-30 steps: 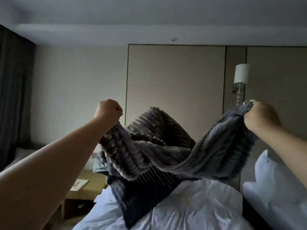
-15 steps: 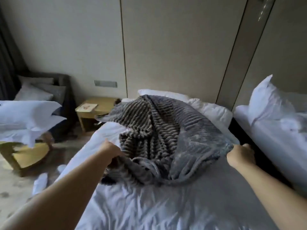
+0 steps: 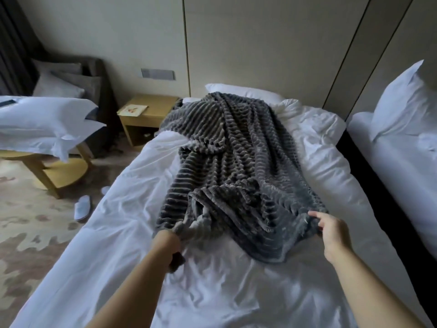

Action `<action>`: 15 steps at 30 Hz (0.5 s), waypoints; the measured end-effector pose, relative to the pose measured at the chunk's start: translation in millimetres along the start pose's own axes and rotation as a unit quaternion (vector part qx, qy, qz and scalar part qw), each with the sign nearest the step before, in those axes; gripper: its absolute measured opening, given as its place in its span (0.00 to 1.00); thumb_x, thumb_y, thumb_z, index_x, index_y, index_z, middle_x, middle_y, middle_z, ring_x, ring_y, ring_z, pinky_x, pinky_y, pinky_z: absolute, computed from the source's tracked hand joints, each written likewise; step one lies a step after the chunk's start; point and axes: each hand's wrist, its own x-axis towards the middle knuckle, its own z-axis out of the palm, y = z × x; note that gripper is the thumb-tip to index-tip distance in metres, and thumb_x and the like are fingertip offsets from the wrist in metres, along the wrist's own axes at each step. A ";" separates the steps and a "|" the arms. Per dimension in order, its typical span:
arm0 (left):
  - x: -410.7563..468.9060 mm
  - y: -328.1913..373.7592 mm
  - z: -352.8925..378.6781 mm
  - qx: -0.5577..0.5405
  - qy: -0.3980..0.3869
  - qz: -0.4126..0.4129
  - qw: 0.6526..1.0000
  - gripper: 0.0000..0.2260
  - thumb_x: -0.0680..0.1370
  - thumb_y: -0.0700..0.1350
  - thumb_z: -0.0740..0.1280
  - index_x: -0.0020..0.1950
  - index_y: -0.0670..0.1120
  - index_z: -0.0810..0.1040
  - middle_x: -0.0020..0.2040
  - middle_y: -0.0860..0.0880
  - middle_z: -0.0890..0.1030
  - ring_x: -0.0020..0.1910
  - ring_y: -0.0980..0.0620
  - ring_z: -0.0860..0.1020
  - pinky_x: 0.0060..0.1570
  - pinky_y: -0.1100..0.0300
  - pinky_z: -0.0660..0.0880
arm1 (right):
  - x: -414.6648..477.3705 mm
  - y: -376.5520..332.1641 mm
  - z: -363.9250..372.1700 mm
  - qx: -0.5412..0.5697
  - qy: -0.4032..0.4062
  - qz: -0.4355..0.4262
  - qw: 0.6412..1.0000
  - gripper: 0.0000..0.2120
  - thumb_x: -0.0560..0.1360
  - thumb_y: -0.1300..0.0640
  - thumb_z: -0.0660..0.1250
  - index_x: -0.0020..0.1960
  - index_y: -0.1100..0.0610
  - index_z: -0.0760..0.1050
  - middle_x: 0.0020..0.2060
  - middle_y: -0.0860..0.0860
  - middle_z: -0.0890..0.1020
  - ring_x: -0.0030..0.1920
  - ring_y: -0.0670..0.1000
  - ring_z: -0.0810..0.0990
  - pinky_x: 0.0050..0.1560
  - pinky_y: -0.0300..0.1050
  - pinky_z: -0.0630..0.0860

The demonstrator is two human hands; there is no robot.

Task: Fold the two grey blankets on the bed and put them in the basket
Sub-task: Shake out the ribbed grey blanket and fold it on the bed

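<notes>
Head view: grey blanket rumpled mid-bed; my left hand and right hand keep fingers clamped on its near corners. Soft, light, limp, I judge: grip the corners.

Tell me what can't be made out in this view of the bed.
Head view:
- Basket: outside the frame.
- Second blanket: only one grey blanket shows; another may lie beneath its folds.
- Left hand: fingers buried in the blanket.
- Card on the bedside table: too small to read.
</notes>
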 end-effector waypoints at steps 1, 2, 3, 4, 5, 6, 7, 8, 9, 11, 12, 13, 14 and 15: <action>-0.7 -7.4 1.3 0.006 -0.021 -0.023 0.999 0.13 0.80 0.39 0.63 0.61 0.32 0.75 0.50 0.32 0.81 0.43 0.41 0.78 0.46 0.50 0.76 | -1.8 -1.2 0.0 0.051 0.011 0.028 0.998 0.13 0.68 0.56 0.63 0.44 0.53 0.85 0.38 0.56 0.78 0.38 0.57 0.75 0.39 0.46 0.70; -3.1 -14.2 0.7 0.008 -0.062 -0.069 0.996 0.14 0.82 0.40 0.59 0.55 0.30 0.77 0.44 0.32 0.82 0.42 0.41 0.79 0.47 0.47 0.75 | -2.7 -1.9 0.4 0.081 0.026 0.049 0.995 0.10 0.69 0.53 0.65 0.43 0.54 0.85 0.41 0.59 0.80 0.40 0.59 0.77 0.43 0.49 0.73; -4.3 -22.0 1.2 -0.021 -0.089 -0.126 0.988 0.19 0.84 0.41 0.55 0.46 0.29 0.78 0.36 0.34 0.82 0.38 0.41 0.79 0.44 0.46 0.76 | -4.9 -3.1 0.6 0.085 0.040 0.061 0.994 0.09 0.70 0.52 0.69 0.44 0.57 0.84 0.45 0.62 0.82 0.43 0.61 0.79 0.47 0.52 0.75; -6.2 -29.4 2.8 -0.059 -0.113 -0.163 0.978 0.23 0.85 0.42 0.52 0.42 0.29 0.78 0.30 0.36 0.81 0.33 0.43 0.79 0.38 0.47 0.76 | -7.1 -3.0 0.3 0.074 0.053 0.062 0.994 0.09 0.71 0.54 0.71 0.46 0.59 0.81 0.49 0.65 0.82 0.46 0.63 0.79 0.50 0.55 0.76; -9.2 -34.8 4.1 -0.098 -0.129 -0.180 0.970 0.23 0.85 0.42 0.50 0.43 0.29 0.78 0.28 0.37 0.81 0.28 0.44 0.79 0.30 0.51 0.77 | -9.8 -2.6 -0.3 0.061 0.058 0.064 0.994 0.06 0.71 0.60 0.71 0.47 0.60 0.78 0.52 0.66 0.81 0.45 0.62 0.79 0.50 0.54 0.76; -13.7 -37.7 5.0 -0.127 -0.147 -0.176 0.965 0.21 0.85 0.40 0.50 0.49 0.30 0.78 0.28 0.38 0.81 0.24 0.45 0.79 0.22 0.56 0.76 | -11.6 -1.1 0.2 0.051 0.061 0.067 0.995 0.07 0.71 0.66 0.69 0.48 0.59 0.76 0.51 0.65 0.81 0.41 0.60 0.78 0.45 0.52 0.75; -17.4 -41.7 6.1 -0.152 -0.146 -0.166 0.963 0.17 0.84 0.38 0.49 0.56 0.31 0.76 0.28 0.38 0.81 0.21 0.46 0.79 0.17 0.59 0.73 | -13.0 0.7 0.4 0.045 0.066 0.070 0.994 0.11 0.71 0.70 0.66 0.50 0.58 0.74 0.48 0.64 0.80 0.37 0.57 0.75 0.40 0.48 0.72; -20.8 -43.2 5.9 -0.191 -0.139 -0.152 0.960 0.15 0.84 0.35 0.50 0.62 0.34 0.73 0.29 0.38 0.81 0.20 0.47 0.79 0.16 0.62 0.72 | -14.2 2.8 -0.1 0.036 0.069 0.071 0.994 0.12 0.71 0.71 0.63 0.50 0.58 0.72 0.43 0.62 0.79 0.33 0.55 0.72 0.36 0.45 0.69; -24.0 -43.6 5.4 -0.235 -0.126 -0.142 0.953 0.16 0.83 0.33 0.50 0.65 0.38 0.71 0.31 0.38 0.82 0.23 0.47 0.80 0.18 0.62 0.72 | -15.9 3.7 -0.8 0.020 0.066 0.072 0.995 0.12 0.71 0.72 0.62 0.48 0.58 0.71 0.38 0.59 0.77 0.31 0.53 0.70 0.34 0.43 0.66; -23.6 -43.5 5.2 -0.354 -0.100 -0.121 0.922 0.19 0.80 0.31 0.52 0.68 0.41 0.69 0.39 0.38 0.80 0.33 0.43 0.79 0.25 0.60 0.75 | -18.5 2.9 -3.4 -0.003 0.034 0.120 0.992 0.08 0.69 0.73 0.60 0.38 0.61 0.68 0.28 0.55 0.70 0.29 0.52 0.66 0.32 0.43 0.62; -22.9 -43.0 3.5 -0.412 -0.076 -0.114 0.901 0.19 0.78 0.32 0.53 0.67 0.38 0.70 0.41 0.38 0.77 0.35 0.41 0.77 0.28 0.57 0.76 | -19.5 0.4 -5.0 0.012 0.002 0.177 0.984 0.09 0.69 0.72 0.59 0.34 0.62 0.65 0.26 0.54 0.67 0.29 0.52 0.65 0.32 0.44 0.61; -21.9 -42.8 1.1 -0.458 -0.031 -0.114 0.881 0.19 0.76 0.32 0.54 0.65 0.36 0.72 0.41 0.38 0.76 0.34 0.40 0.76 0.31 0.55 0.76 | -21.3 -2.1 -6.4 0.045 -0.047 0.239 0.969 0.11 0.70 0.71 0.58 0.31 0.61 0.64 0.24 0.54 0.66 0.29 0.54 0.65 0.31 0.44 0.64; -21.2 -41.9 -2.9 -0.494 0.016 -0.116 0.861 0.16 0.75 0.34 0.56 0.61 0.36 0.74 0.41 0.38 0.75 0.32 0.41 0.76 0.31 0.54 0.76 | -20.8 -2.6 -7.1 0.083 -0.093 0.285 0.950 0.12 0.72 0.70 0.56 0.30 0.62 0.64 0.23 0.55 0.67 0.28 0.56 0.66 0.29 0.45 0.69; -22.3 -38.8 -7.6 -0.527 0.056 -0.118 0.840 0.13 0.76 0.37 0.59 0.58 0.37 0.76 0.43 0.38 0.76 0.32 0.43 0.78 0.28 0.55 0.77 | -21.1 -3.1 -8.0 0.101 -0.128 0.315 0.935 0.13 0.73 0.68 0.55 0.30 0.62 0.65 0.24 0.55 0.68 0.28 0.57 0.68 0.29 0.45 0.73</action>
